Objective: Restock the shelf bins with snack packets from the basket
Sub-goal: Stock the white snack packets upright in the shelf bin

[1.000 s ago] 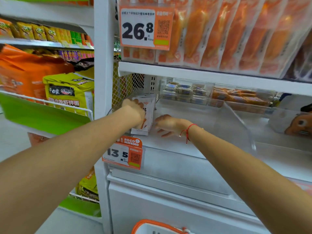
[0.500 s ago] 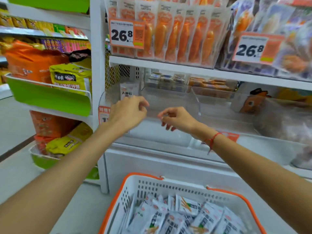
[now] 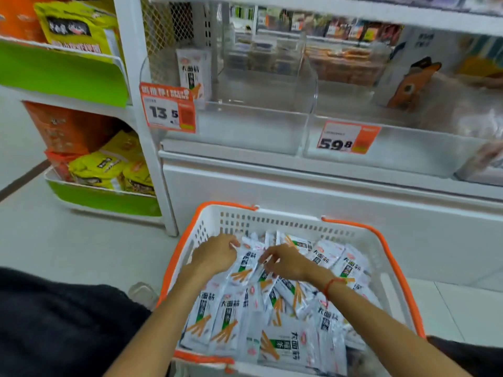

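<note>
Shop aisle, pale floor, white shelving: the head view, the only one, looks down past a clear shelf bin (image 3: pixel 231 110) to a white basket (image 3: pixel 272 221) with orange rim and handles, standing on the floor below it. One snack packet (image 3: pixel 193 73) stands upright at the bin's left end, behind an orange price tag (image 3: pixel 168 108) reading 13.5; the rest of that bin looks bare. A neighbouring bin (image 3: pixel 381 142) to the right carries a tag reading 59.8. Yellow and orange bags (image 3: pixel 79 25) fill green-fronted racks on the left.

Inside the basket lies a loose heap of white packets (image 3: pixel 272 317) with green and orange print, overlapping at all angles. Both hands are down among them at the far end. Left hand (image 3: pixel 215 254) rests on the heap with fingers curled over a packet's top edge; whether that grip has closed I cannot tell. Right hand (image 3: pixel 285 263) pinches the upper edge of a packet between fingertips and thumb.

These packets look light, thin and soft, with glossy film that probably slides easily, so a stack would likely fan out. Taking several together by the sealed top edges, squared between both hands, seems the safest hold. Packets lie directly under and touching both hands, with many more nearer the person.
</note>
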{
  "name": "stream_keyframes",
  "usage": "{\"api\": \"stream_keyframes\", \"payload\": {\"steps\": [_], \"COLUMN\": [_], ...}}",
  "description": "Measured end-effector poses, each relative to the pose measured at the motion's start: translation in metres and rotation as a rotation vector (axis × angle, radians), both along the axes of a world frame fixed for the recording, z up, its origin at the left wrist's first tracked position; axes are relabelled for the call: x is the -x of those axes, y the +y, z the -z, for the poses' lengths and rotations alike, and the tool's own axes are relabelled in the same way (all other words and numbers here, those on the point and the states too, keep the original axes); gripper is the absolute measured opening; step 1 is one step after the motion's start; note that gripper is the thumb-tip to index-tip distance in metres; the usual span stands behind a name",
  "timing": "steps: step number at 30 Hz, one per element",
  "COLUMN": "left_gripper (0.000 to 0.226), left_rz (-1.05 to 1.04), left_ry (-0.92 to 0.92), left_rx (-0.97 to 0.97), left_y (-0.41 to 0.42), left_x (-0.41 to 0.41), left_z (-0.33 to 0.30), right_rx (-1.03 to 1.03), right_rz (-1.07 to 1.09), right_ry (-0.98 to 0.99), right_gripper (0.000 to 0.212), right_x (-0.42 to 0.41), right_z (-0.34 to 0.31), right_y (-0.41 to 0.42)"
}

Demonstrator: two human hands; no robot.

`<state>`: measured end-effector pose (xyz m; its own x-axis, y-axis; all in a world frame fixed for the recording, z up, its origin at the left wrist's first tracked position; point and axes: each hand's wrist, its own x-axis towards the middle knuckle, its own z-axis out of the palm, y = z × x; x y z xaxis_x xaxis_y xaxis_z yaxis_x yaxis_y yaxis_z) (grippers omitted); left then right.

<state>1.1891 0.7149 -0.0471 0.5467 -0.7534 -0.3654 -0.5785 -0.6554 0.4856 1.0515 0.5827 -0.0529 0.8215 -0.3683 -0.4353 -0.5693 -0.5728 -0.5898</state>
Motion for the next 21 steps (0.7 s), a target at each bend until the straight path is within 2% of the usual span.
{"api": "stream_keyframes", "payload": {"steps": [3, 7, 11, 14, 18, 21], "left_gripper": [0.045, 0.056, 0.056, 0.053, 0.05, 0.048], "left_rz": [0.031, 0.174, 0.087, 0.061, 0.111, 0.114], "left_ry": [-0.062, -0.134, -0.216, -0.281, -0.275, -0.271], "left_rx": [-0.179, -0.376, -0.324, -0.407, -0.398, -0.413], "left_y": [0.015, 0.032, 0.037, 0.038, 0.037, 0.034], "left_x": [0.008, 0.011, 0.011, 0.007, 0.004, 0.005], "left_z": [0.033, 0.056, 0.064, 0.062, 0.063, 0.064], "right_rx": [0.01, 0.182, 0.278, 0.387, 0.51, 0.508], "right_rz": [0.001, -0.03, -0.039, -0.068, -0.015, -0.052], "right_ry": [0.042, 0.0, 0.017, 0.016, -0.128, -0.037], "right_gripper": [0.025, 0.038, 0.039, 0.04, 0.038, 0.071], "right_x": [0.014, 0.024, 0.017, 0.015, 0.011, 0.011], "right_z": [0.043, 0.075, 0.079, 0.079, 0.083, 0.08], "right_y": [0.018, 0.037, 0.043, 0.046, 0.061, 0.066]}}
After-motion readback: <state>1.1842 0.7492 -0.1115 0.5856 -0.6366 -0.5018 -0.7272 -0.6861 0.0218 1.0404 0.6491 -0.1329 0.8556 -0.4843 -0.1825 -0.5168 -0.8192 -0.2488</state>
